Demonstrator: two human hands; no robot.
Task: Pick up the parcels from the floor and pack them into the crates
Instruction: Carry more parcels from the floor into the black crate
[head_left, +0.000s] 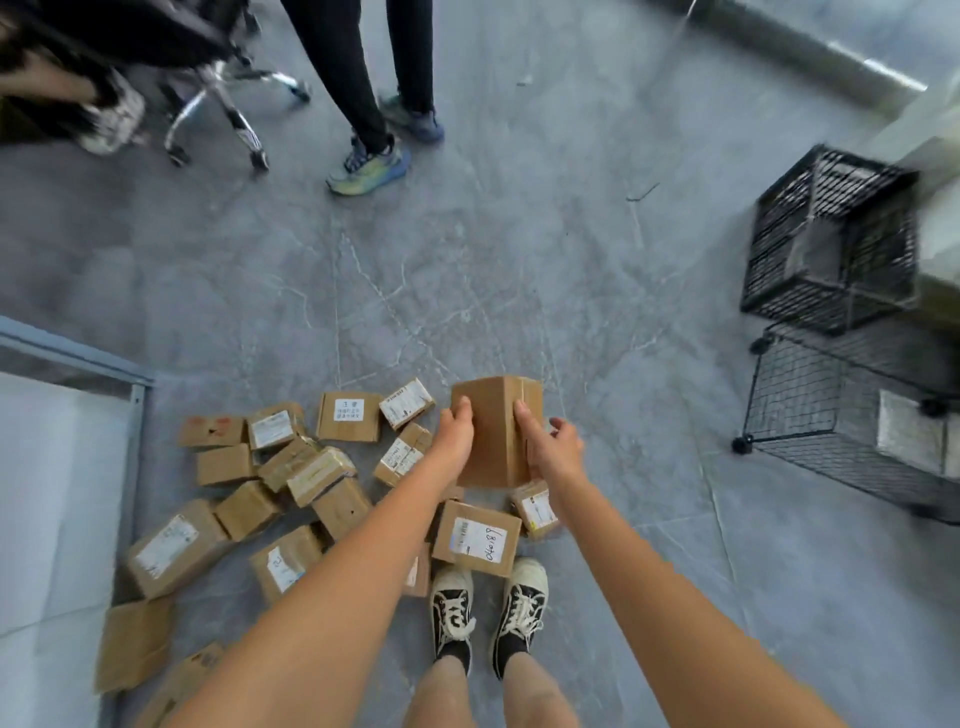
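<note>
I hold a plain brown cardboard parcel (493, 431) in the air above the floor, in front of my feet. My left hand (457, 431) grips its left side and my right hand (550, 447) grips its right side. Several more cardboard parcels (291, 467), many with white labels, lie scattered on the grey floor to the left and below the held one. One labelled parcel (475, 538) lies just ahead of my shoes. Two black wire crates stand at the right: an upper crate (831, 239) and a lower crate (852, 431).
Another person's legs and shoes (369, 161) stand at the top centre. A wheeled office chair base (228, 104) is at the top left. A metal frame edge (137, 395) runs along the left. A pale counter (935, 171) sits behind the crates.
</note>
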